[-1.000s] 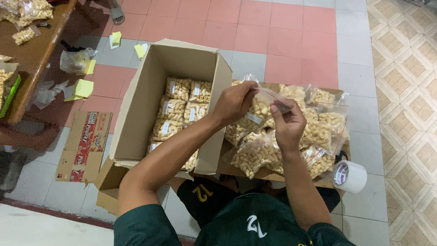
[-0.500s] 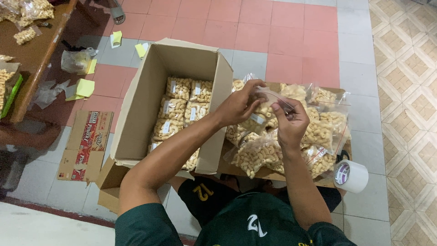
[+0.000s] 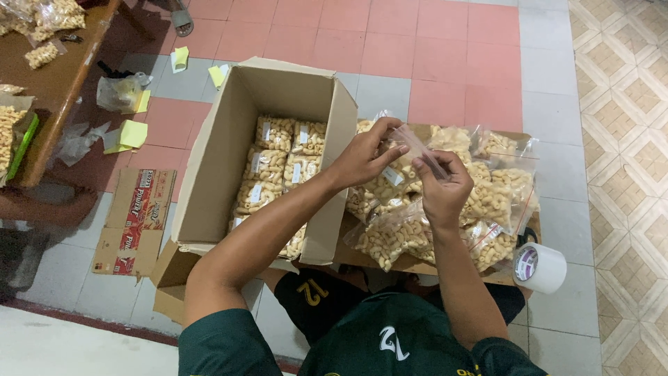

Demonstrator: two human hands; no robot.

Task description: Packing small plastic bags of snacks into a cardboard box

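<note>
Hands both pinch one clear snack bag (image 3: 417,147) above the pile: our left hand (image 3: 363,159) and right hand (image 3: 440,186) closed on its top. One open carton (image 3: 209,181) beside; one tape roll (image 3: 539,267).

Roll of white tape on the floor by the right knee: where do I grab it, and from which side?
Grip the roll of white tape across its outer band, coming from above and from the right. It stands tilted with its open core facing the person, the curved rim is bare, and the tray of snack bags crowds its left side.
</note>
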